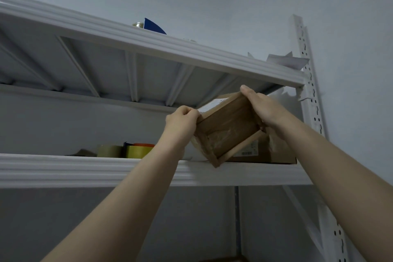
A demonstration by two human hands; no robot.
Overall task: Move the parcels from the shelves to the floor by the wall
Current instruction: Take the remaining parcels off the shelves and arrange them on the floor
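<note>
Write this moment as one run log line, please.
left hand: grips parcel | right hand: grips parcel | parcel: tilted, at shelf edge | box: on shelf behind it

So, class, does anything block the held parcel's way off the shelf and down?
Nothing visible does. The left hand and right hand grip the parcel, tilted, its lower corner over the front edge of the shelf. The tape rolls lie apart to the left; a second box sits behind it. The floor is out of view.
</note>
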